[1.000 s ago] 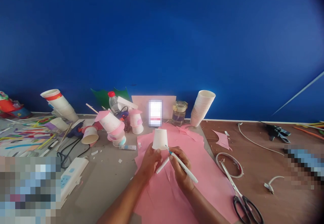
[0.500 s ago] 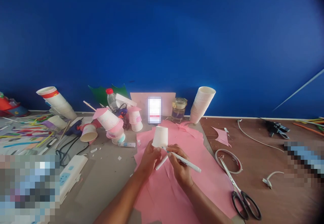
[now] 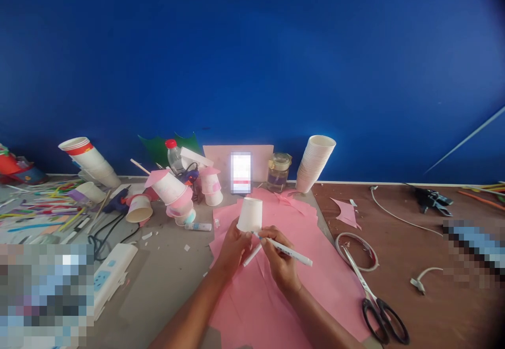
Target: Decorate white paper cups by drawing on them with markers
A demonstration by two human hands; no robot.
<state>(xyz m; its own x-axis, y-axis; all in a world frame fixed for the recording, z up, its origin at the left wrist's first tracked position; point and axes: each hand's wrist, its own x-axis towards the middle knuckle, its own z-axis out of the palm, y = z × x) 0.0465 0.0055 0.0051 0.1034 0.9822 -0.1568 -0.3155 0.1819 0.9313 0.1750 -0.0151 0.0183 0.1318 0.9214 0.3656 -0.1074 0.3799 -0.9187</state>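
Observation:
My left hand [image 3: 235, 246] grips a small white paper cup [image 3: 250, 213], which is upside down with its open rim toward me. A white marker [image 3: 292, 253] sits in the pinched fingers of my right hand [image 3: 281, 258]. Its tip touches or nearly touches the lower rim of the cup. Between my hands a short white stick-like piece [image 3: 252, 255], perhaps the marker's cap, points down and left; which hand holds it I cannot tell. Below both hands spreads pink paper [image 3: 272, 307] with torn or cut edges.
Scissors [image 3: 374, 307] and a roll of tape [image 3: 357, 251] lie at the right. Behind stand stacked paper cups [image 3: 316, 162], a glass jar [image 3: 279, 171] and a phone-like lit screen [image 3: 241, 172]. Pink-decorated cups [image 3: 170, 187] and a white power strip [image 3: 113, 273] are at the left.
The view has shifted very slightly. My right hand has turned the marker a little, so dark print now shows on its barrel. The cup stays in my left hand.

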